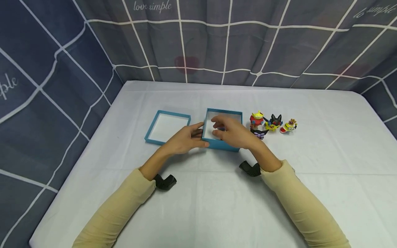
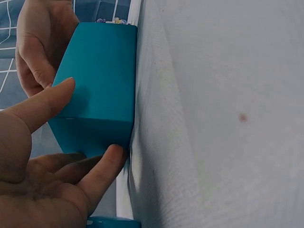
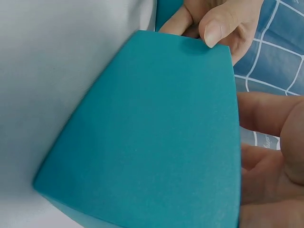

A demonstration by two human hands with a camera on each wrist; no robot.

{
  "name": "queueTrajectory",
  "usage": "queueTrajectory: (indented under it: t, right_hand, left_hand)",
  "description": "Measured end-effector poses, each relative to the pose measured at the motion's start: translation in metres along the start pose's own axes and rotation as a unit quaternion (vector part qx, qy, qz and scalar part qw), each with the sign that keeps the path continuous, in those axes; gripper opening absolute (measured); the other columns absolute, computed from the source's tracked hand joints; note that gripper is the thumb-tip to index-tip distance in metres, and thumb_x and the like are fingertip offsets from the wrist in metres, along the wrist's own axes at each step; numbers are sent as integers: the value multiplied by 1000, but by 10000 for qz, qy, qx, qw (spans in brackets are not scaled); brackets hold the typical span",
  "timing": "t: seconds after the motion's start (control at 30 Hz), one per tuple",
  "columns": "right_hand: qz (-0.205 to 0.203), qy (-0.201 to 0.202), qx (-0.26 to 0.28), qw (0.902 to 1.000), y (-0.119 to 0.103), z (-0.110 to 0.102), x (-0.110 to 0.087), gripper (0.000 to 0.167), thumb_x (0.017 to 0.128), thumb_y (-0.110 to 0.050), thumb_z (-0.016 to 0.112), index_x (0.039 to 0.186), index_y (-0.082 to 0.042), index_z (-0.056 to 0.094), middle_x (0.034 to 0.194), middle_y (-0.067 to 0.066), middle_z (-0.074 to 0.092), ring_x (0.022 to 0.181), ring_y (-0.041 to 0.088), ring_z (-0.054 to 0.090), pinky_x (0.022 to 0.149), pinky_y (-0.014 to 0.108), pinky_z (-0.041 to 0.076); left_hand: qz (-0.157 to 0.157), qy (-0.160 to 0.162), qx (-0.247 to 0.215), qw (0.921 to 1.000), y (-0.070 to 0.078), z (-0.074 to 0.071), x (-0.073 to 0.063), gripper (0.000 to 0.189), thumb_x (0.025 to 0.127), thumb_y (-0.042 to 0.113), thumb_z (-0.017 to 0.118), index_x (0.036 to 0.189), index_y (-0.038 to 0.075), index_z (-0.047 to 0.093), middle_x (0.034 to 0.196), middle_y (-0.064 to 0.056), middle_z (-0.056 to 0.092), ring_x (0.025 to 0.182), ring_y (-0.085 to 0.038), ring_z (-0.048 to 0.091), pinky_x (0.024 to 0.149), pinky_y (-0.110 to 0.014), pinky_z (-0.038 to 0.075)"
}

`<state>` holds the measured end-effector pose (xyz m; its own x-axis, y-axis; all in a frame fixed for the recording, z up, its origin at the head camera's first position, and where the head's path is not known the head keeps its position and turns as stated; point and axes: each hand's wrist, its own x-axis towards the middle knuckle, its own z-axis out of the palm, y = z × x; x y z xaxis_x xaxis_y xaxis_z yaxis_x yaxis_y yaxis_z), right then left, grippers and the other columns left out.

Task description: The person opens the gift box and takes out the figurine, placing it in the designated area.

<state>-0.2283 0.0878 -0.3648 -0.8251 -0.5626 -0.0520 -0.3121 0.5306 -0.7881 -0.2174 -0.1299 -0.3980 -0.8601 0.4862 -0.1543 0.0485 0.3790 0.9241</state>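
Note:
A blue box (image 1: 221, 144) stands on the white table, its top open and pale inside. My left hand (image 1: 182, 139) holds its near left corner, the thumb on the near wall (image 2: 102, 71) and the fingers along the left wall. Over the box opening is my right hand (image 1: 234, 131), fingers bent and thumb apart from them, nothing showing between them. In the right wrist view the near wall (image 3: 152, 128) hides part of the right fingers (image 3: 266, 114). Left of the box lies its blue-rimmed lid (image 1: 154, 141), white inside facing up.
Right of the box are small toy figures: a red and yellow one (image 1: 256, 120), a black-eared yellow one (image 1: 273, 124), a white, yellow and red one (image 1: 288, 126), and a black piece with a purple bow (image 1: 259, 134). A dark gridded curtain (image 1: 204, 44) borders the table's back.

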Motion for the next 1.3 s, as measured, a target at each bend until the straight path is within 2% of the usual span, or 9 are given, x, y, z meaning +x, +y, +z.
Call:
queueTrajectory:
  t: [0.1,0.17,0.33,0.43,0.67,0.8,0.93,1.07,1.3]
  right_hand:
    - [78,51,-104,9999,1,0,0,48,100,-9,57,143,8,43,135,25,54,127,35,51,101,50,43]
    - [126,120,-396,9991,-1,-1,-1,48,100,-12,58,142,8,45,134,25,55,125,35,52,100,50,44]
    - [197,406,-1290,9906,-8,-7,-5,41,99,-19,60,132,5,57,118,19,65,104,30,64,91,49,48]
    - [289,465,-1400,9886,-9,-11,-7,40,99,-20,60,130,5,59,111,15,69,93,25,67,86,47,51]
    - [386,22,-1257,9913,-2,-9,-3,50,100,-20,59,137,11,49,94,11,72,76,17,67,79,43,52]
    - [382,-84,-1016,9941,-1,-5,0,53,100,-20,59,139,12,46,91,10,72,78,18,66,80,43,52]
    - [308,-235,-898,9952,0,-1,2,53,100,-18,57,140,14,43,103,15,72,91,23,68,86,45,52]
    - [292,-398,-916,9946,1,0,4,51,101,-18,57,139,14,45,112,17,69,103,28,67,92,47,50]
    - [283,-539,-1050,9926,4,0,11,46,99,-18,59,135,11,53,115,17,68,107,29,65,93,46,50]
  left_hand:
    - [-27,6,12,10000,1,0,-1,85,89,19,76,156,4,25,150,-19,41,134,-27,45,104,-31,42]
    - [-35,-1,25,10000,1,0,-1,85,89,18,76,156,3,25,150,-19,41,134,-27,46,103,-30,42]
    - [-10,-24,66,10000,1,0,0,84,90,18,75,155,3,24,149,-19,41,134,-26,45,103,-29,42]
    - [9,-35,75,10000,1,0,0,85,90,19,75,156,3,24,150,-19,40,135,-27,45,103,-29,42]
    - [20,-64,109,9999,1,0,0,85,90,19,75,156,2,23,150,-19,40,136,-26,44,103,-29,42]
    - [-18,-53,121,9999,1,0,-1,84,90,19,75,156,3,24,151,-18,39,136,-26,43,104,-29,41]
    - [-30,-81,78,9999,0,1,0,84,91,19,74,156,3,24,152,-18,39,137,-25,42,104,-28,41]
    - [-27,-60,63,10000,0,1,0,84,90,18,75,156,3,24,151,-17,40,136,-25,43,103,-28,42]
    - [2,-33,61,10000,-1,1,0,83,90,18,75,156,4,25,150,-16,41,136,-25,43,104,-29,42]
